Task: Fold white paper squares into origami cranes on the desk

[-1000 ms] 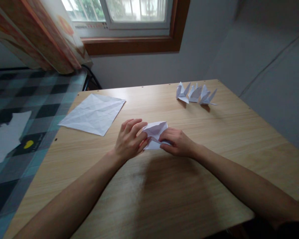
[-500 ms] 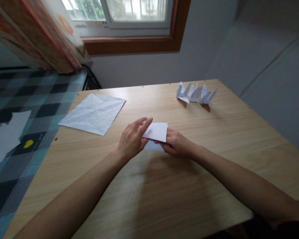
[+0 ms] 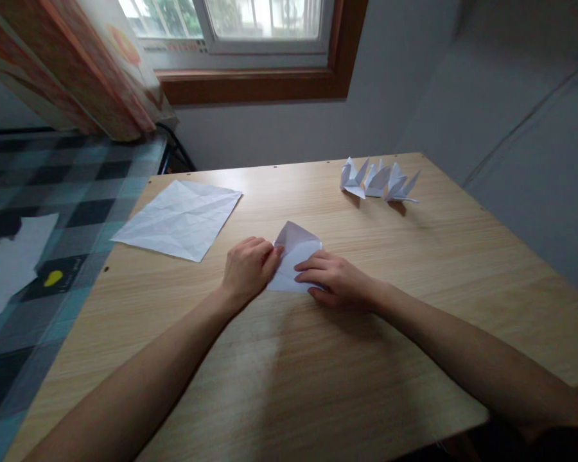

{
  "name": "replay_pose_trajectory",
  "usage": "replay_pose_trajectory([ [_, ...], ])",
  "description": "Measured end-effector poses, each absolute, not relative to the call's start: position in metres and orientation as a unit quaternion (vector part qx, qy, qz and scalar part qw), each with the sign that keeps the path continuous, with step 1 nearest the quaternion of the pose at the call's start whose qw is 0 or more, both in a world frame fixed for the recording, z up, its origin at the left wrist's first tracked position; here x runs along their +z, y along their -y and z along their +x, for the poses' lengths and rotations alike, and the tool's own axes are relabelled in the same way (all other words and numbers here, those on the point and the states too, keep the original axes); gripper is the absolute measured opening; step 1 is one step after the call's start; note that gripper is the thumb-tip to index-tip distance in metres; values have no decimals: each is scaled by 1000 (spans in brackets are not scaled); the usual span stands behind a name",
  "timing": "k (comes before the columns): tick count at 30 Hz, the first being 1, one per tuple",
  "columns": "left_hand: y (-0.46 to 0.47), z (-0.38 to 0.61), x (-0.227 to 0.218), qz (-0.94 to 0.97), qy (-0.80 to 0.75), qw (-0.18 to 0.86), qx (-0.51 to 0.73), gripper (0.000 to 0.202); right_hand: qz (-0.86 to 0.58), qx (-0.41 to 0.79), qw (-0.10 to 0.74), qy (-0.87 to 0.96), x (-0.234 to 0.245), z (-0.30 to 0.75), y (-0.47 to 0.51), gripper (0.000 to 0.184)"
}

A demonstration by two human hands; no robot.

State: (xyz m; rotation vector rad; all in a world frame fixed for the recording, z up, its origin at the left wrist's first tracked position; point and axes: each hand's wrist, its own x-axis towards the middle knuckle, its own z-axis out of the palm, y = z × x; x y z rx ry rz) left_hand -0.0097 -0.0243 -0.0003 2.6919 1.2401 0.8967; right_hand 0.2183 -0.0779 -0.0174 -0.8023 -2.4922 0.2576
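A small folded sheet of white paper (image 3: 295, 249) lies in the middle of the wooden table, between my two hands. Its far flap stands raised, and a crease runs across below it. My left hand (image 3: 249, 264) is closed on the paper's left edge, thumb against the flap. My right hand (image 3: 334, 277) rests on the right side with its fingers spread flat over the sheet; part of the right edge is hidden beneath it.
A creased white square sheet (image 3: 180, 218) lies at the table's left. Three white paper cranes (image 3: 378, 179) stand at the back right of the wooden table (image 3: 212, 398). Torn white paper (image 3: 9, 263) rests on the checked cloth (image 3: 106, 170) to the left.
The paper's upper layer has swung upward and away, exposing the sheet's inside. My left fingers have closed on its left edge, and my right fingers have moved onto the top of the paper.
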Motion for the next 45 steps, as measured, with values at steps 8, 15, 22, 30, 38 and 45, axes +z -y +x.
replay_pose_trajectory([
  [8, 30, -11, 0, 858, -369, -44, 355, 33, -303, 78, 267, 911, -20, 216, 78, 32],
  [15, 44, -5, 3, 947, -198, -53, 249, 23, -363, 80, 288, 882, -17, 208, 80, 27],
  [22, 39, -5, 6, 955, -242, -15, 170, 32, -324, 44, 334, 884, -19, 216, 79, 30],
  [30, 38, -6, 0, 951, -242, 20, 191, 21, -288, -205, 225, 908, -3, 230, 73, 18],
  [38, 32, -12, -8, 958, -180, 67, 215, 25, -325, -234, 155, 903, 2, 237, 71, 24],
  [45, 34, -10, -1, 949, -192, 138, 209, 24, -356, -187, 164, 901, 1, 228, 66, 23],
])
